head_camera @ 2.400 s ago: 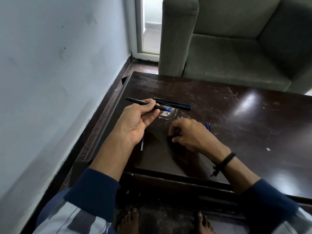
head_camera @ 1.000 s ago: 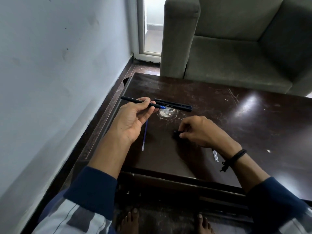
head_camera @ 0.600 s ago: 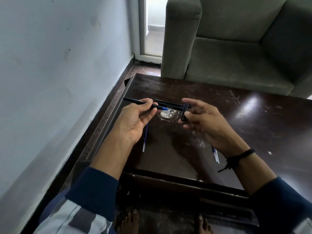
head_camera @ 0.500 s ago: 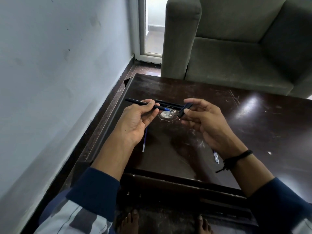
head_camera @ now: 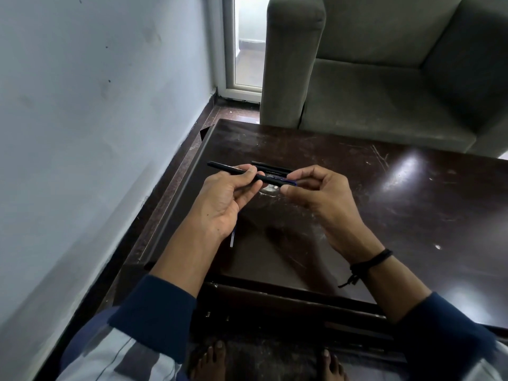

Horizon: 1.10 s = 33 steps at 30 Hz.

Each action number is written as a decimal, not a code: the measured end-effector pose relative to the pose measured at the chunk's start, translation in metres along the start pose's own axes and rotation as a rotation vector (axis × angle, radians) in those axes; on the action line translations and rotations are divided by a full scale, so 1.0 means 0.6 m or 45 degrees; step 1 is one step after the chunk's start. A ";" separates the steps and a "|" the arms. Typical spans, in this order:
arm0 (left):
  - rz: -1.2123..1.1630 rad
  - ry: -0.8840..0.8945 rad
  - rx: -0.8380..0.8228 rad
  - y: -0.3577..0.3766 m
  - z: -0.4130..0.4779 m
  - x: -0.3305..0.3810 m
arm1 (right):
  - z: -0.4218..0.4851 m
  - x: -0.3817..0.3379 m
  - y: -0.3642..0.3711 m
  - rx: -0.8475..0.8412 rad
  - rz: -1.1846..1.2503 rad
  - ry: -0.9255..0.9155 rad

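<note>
My left hand (head_camera: 224, 200) pinches a black pen (head_camera: 228, 168) between thumb and fingers, holding it level above the dark table (head_camera: 398, 204). My right hand (head_camera: 320, 193) pinches a small black cap (head_camera: 280, 181) at the pen's blue-tipped right end; the cap sits over that end. Behind the hands two more black pens (head_camera: 270, 167) lie side by side on the table. A thin blue refill (head_camera: 233, 239) lies on the table, partly hidden under my left hand.
A pale wall (head_camera: 96, 133) runs close along the left of the table. A grey armchair (head_camera: 384, 78) stands just beyond the table's far edge, with a glass door (head_camera: 248, 50) to its left. My bare feet (head_camera: 209, 361) are below the table's near edge.
My right hand lifted the small black cap off the table and carried it left to the pen's blue tip. My left hand kept holding the pen almost still.
</note>
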<state>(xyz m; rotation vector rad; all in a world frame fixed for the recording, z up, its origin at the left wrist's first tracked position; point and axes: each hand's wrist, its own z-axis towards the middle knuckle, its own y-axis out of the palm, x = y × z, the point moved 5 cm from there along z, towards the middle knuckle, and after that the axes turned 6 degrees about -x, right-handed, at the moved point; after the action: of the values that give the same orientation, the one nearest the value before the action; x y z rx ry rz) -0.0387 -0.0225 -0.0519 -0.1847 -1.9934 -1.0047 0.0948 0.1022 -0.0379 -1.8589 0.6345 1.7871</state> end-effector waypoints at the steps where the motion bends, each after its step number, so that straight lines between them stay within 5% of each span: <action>1: 0.020 -0.003 0.007 0.001 0.000 -0.004 | 0.000 0.001 0.002 0.007 -0.093 -0.024; 19: 0.014 -0.016 0.065 0.006 0.003 -0.034 | 0.011 -0.001 0.003 0.097 -0.358 -0.140; 25: 0.055 -0.079 0.035 0.004 0.004 -0.022 | 0.029 -0.008 -0.009 0.176 -0.743 -0.139; 33: -0.034 0.111 0.379 -0.049 0.003 0.022 | 0.055 0.038 -0.028 0.316 -0.685 0.032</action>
<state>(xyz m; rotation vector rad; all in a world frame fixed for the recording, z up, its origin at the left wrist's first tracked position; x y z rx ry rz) -0.0617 -0.0436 -0.0595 0.0475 -2.0409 -0.7081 0.0807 0.1362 -0.0615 -1.6804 0.3031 1.2767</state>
